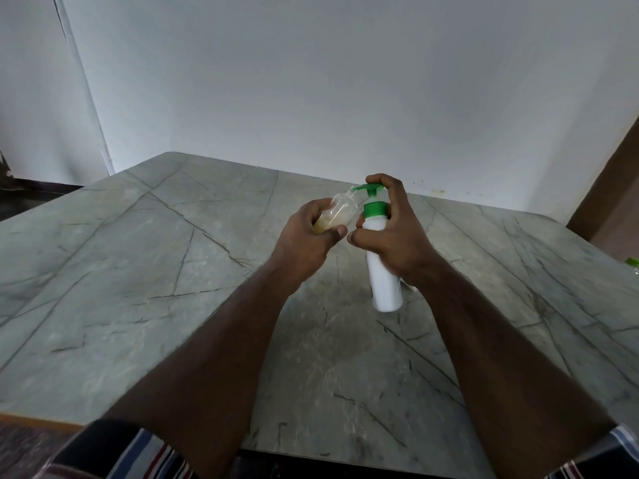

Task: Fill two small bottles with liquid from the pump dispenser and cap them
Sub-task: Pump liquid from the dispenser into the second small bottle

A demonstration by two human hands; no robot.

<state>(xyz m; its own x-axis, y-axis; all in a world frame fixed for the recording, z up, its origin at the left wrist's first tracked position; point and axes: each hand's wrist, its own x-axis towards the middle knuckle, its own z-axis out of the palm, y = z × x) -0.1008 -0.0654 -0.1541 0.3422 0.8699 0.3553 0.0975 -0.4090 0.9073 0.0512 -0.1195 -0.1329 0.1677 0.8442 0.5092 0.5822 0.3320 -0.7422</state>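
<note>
1. bottle (340, 210) is small and clear, tipped, with a bit of yellow liquid at its low end.
2. left hand (311, 233) wraps its fingers round the bottle, up above the table (138, 271).
3. bottle's mouth sits at the green pump (371, 189) spout.
4. right hand (394, 233) grips the white dispenser (382, 271), one finger on the pump top.

No text, label, brand or number is legible anywhere; the white pump dispenser (382, 271) at centre right shows none.
</note>
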